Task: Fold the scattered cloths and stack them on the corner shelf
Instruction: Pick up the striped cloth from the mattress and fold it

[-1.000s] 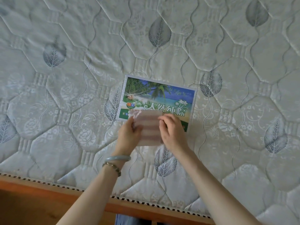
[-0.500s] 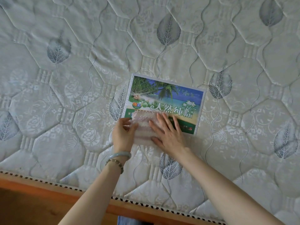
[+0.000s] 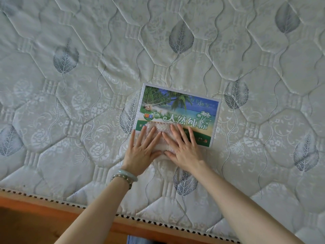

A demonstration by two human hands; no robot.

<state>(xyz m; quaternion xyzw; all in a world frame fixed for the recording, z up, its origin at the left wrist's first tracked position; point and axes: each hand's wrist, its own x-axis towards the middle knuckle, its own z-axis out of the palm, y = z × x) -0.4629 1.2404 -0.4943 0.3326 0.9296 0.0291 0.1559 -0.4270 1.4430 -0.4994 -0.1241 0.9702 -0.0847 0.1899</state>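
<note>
We see the cloth, small, pale pink-white & nubbly, lying flat on the mattress not far from its front edge. Its far part overlaps the near-left corner of a printed label w/ a palm-beach picture & big Chinese characters. Its near part sits on the bare quilting. Both our hands press down on it, side by side. The left hand lies flat on the cloth's left half, fingers straight & spread, little finger out past the cloth's edge. The right hand lies flat on the right half, fingers straight & fanned, outer ones over the label's green strip. The thumbs nearly meet btwn the palms. Neither hand grips anything. On the left wrist sit a pale green bangle & a bead bracelet, touching. The mattress is quilted in octagons w/ grey leaf prints. Along the btm runs a wooden bed frame, w/ a bit of blue fabric below it.
</note>
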